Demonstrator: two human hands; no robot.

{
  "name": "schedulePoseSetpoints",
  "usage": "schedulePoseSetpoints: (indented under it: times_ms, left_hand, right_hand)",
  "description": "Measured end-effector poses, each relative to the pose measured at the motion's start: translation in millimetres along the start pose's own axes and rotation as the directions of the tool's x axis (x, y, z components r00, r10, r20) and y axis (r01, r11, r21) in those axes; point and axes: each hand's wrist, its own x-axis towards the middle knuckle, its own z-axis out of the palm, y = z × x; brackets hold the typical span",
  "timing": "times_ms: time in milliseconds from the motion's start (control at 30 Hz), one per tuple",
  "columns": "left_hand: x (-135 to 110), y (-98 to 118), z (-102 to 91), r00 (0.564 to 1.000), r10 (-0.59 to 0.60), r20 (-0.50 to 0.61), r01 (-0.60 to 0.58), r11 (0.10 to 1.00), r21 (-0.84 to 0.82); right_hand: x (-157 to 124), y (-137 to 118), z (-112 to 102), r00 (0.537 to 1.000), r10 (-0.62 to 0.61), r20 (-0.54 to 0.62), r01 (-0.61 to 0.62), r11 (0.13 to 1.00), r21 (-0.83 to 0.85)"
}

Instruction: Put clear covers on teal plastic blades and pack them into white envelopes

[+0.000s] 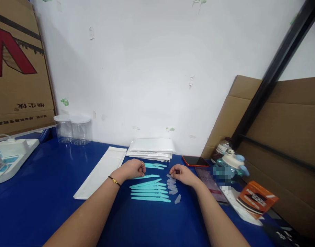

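Note:
Several teal eyebrow razors [149,199] lie side by side on the blue table, mostly pointing right. My left hand [133,169] is over the upper part of this row, its fingers curled closed; whatever is in them is hidden. One razor [152,176] sticks out from under its fingertips, and more razors [157,166] show just beyond it. To the right of the razors is a column of small clear plastic caps [173,192]. At its top end my right hand [182,174] has thumb and finger pinched together, touching a cap [169,175].
White padded envelopes [150,145] are stacked by the wall, with a single one [102,173] at left. Two phones [195,161], a water bottle [231,166] and an orange pouch [257,199] stand or lie right. Clear jars [80,132] and a power strip [15,161] are left.

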Motion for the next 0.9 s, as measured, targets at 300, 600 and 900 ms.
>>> schedulePoseSetpoints:
  times_ms: [300,600,900]
  left_hand:
    - [6,8,17.9,0.991,0.13,0.004,-0.129,0.986,-0.106]
    - [11,2,14.7,0.96,0.069,-0.272,-0.034,0.99,0.134]
    - [17,1,16.1,0.962,0.141,-0.236,-0.092,0.974,0.208]
  right_hand:
    - [-3,-10,3,0.997,-0.067,0.027,0.066,0.998,0.008]
    - [12,-26,20,0.977,-0.198,-0.083,0.177,0.962,-0.209]
    - [12,-39,26,0.978,-0.19,-0.089,0.149,0.926,-0.347]
